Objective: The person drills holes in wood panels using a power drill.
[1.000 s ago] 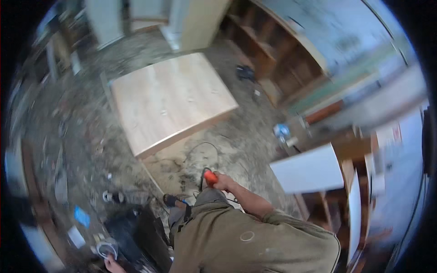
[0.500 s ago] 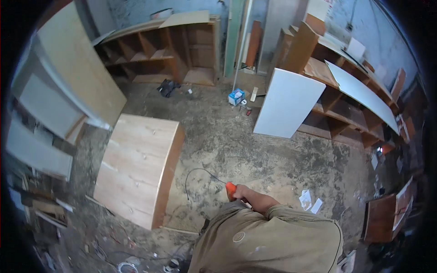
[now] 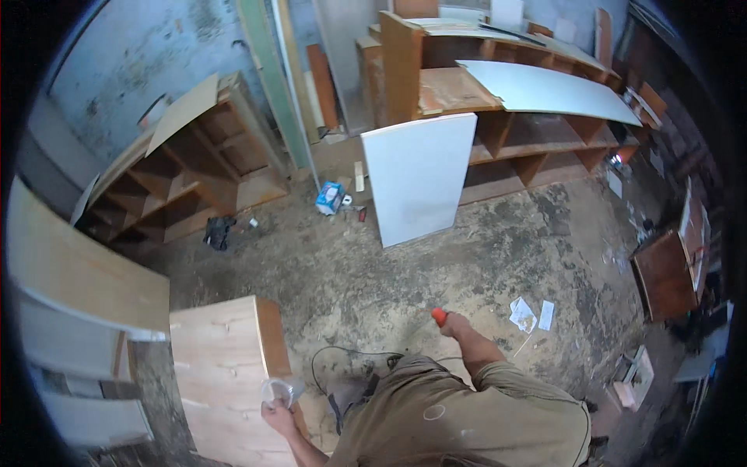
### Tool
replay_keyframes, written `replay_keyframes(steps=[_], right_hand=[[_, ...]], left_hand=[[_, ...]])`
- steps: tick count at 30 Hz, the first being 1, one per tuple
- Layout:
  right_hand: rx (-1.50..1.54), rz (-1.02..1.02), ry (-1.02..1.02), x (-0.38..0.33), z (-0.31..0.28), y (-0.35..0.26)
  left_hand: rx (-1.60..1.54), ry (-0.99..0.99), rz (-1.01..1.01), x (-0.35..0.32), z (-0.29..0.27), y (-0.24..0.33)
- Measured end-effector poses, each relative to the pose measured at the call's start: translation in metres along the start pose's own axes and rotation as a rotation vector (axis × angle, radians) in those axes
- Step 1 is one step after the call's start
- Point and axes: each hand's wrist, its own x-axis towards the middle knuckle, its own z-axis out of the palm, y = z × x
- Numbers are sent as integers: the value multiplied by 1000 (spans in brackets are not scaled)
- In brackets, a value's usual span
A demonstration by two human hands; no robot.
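Note:
My right hand [image 3: 457, 326] is closed round an orange-red tool [image 3: 440, 315], held out over the floor in front of me. Only the tool's rounded end shows, so its kind is unclear. A thin black cord [image 3: 313, 359] curves across the floor near my legs. On the left, my left hand [image 3: 278, 416] grips a clear plastic cup [image 3: 280, 391] beside the edge of a light wooden cabinet [image 3: 218, 350]. The cabinet lies with its pale board face up. Whatever is inside the cup cannot be made out.
A white panel [image 3: 420, 179] leans against low wooden shelving [image 3: 537, 140]. Another shelf unit [image 3: 179, 171] stands by the far left wall. A blue box [image 3: 330, 198] and a black bag [image 3: 219, 232] lie on the floor, with papers [image 3: 523, 314] to the right.
My view has swung to the right. My left hand has come into view with the clear cup. The right hand has moved away from my body, still holding the orange-red tool.

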Motion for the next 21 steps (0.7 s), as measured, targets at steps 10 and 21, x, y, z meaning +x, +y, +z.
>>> replay_keyframes(steps=[10, 21], right_hand=[[164, 624, -156, -35, 16, 118], [704, 1060, -148, -39, 40, 14]], left_hand=[[2, -813, -72, 85, 264, 124], [19, -1385, 175, 112, 599, 308]])
